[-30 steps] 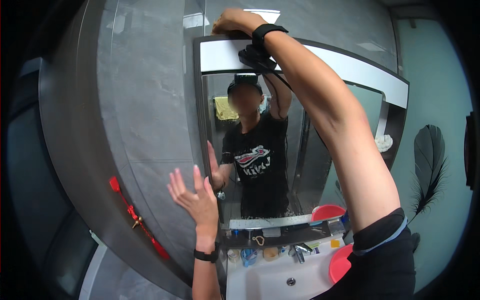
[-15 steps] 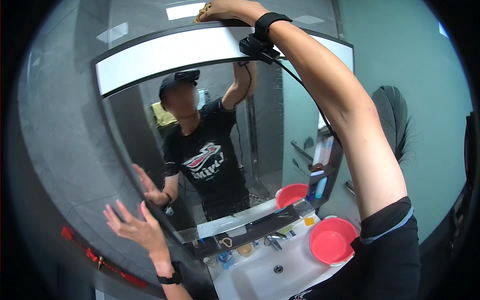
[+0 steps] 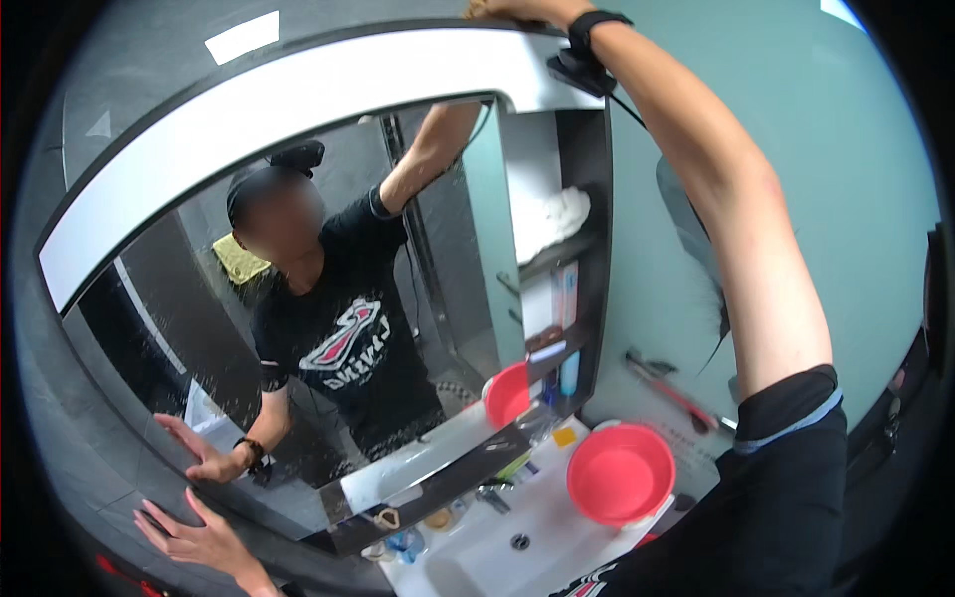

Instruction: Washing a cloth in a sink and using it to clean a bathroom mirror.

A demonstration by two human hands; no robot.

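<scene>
My right hand point(image 3: 532, 9) reaches up to the top edge of the mirror cabinet point(image 3: 298, 88), near its right end. Its fingers are closed on a small yellowish, rough-looking cloth point(image 3: 477, 9), partly cut off by the picture's upper edge. A black strap with a small black device point(image 3: 582, 68) and a cable is on that wrist. At the lower left, my left hand point(image 3: 204, 542) has its fingers spread and holds nothing. It is beside the cabinet's lower left edge; whether it touches cannot be told. The mirror point(image 3: 428, 298) has pale specks and reflects me.
Open side shelves point(image 3: 585, 224) hold a white bundle point(image 3: 557, 221) and a blue bottle point(image 3: 569, 372). Below are a white sink point(image 3: 453, 567), a faucet point(image 3: 494, 497) and a red basin point(image 3: 622, 476). Cups stand by the faucet. A green wall point(image 3: 836, 179) rises on the right.
My right hand has moved rightward along the cabinet top with the cloth. The view has shifted, so the cabinet's right end is closer to that hand. The left hand appears lower, still spread.
</scene>
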